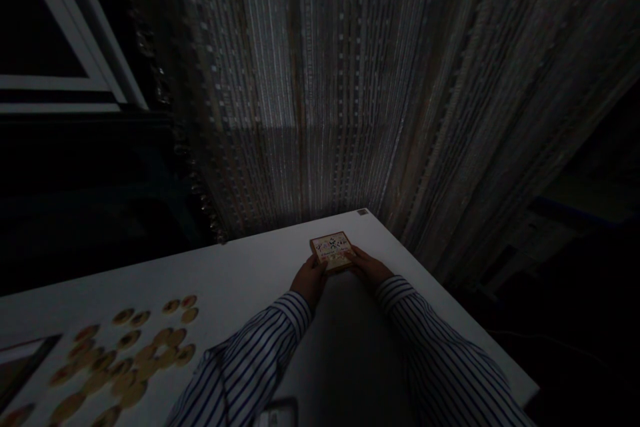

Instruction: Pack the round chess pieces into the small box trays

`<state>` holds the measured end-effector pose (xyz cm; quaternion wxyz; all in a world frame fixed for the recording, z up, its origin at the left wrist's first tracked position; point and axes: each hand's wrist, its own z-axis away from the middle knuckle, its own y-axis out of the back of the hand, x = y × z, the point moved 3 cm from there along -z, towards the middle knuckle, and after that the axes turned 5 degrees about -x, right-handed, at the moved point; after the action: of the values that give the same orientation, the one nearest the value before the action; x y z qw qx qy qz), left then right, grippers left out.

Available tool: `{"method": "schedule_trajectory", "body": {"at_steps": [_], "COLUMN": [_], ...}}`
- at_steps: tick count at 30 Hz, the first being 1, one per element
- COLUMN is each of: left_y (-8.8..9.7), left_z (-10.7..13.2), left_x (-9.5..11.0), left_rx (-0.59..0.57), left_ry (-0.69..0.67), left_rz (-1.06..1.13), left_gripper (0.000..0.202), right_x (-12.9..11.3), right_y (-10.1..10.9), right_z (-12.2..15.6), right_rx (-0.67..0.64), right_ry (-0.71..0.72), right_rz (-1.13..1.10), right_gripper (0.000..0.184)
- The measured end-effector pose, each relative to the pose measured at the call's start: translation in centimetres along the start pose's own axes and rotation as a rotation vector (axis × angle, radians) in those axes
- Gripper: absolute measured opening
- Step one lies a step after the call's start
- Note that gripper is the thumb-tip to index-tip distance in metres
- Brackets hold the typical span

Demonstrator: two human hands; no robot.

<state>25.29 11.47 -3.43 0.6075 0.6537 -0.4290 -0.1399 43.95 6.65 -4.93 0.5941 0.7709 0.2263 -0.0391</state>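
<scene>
A small flat Chinese chess box (334, 245) with dark characters and smaller lettering on its pale, reddish-edged top is held above the white table. My left hand (311, 280) grips its near left corner, the thumb lying on top. On the near right side, my right hand (370, 268) is closed around the edge with the thumb pressed on the lid. The fingers beneath the box are hidden. Many round wooden chess pieces (129, 339) lie scattered to the left, some with dark or red marks, several overlapping.
The white table (240, 267) ends just beyond my hands at a string curtain (320, 113). A small dark square (362, 212) marks its far corner. A dark-edged board or frame (30, 360) lies at the left. By my left sleeve shows part of a dark-rimmed object (277, 413). Light is dim.
</scene>
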Motion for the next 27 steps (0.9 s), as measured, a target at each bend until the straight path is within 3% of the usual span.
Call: {"method": "schedule_trajectory", "body": {"at_steps": [17, 27], "left_y": [0.9, 1.8], "left_z": [0.1, 0.5], "left_x": [1.0, 1.7], "left_rx": [-0.039, -0.088], "left_ry": [0.054, 0.049], "left_rz": [0.009, 0.024], "left_gripper": [0.037, 0.048], "right_x": [-0.6, -0.8], "right_y": [0.4, 0.4], "right_z": [0.1, -0.1], "right_rx": [-0.012, -0.038], "right_ry": [-0.008, -0.036], "right_rz": [0.017, 0.058], "right_gripper": [0.048, 0.051]}}
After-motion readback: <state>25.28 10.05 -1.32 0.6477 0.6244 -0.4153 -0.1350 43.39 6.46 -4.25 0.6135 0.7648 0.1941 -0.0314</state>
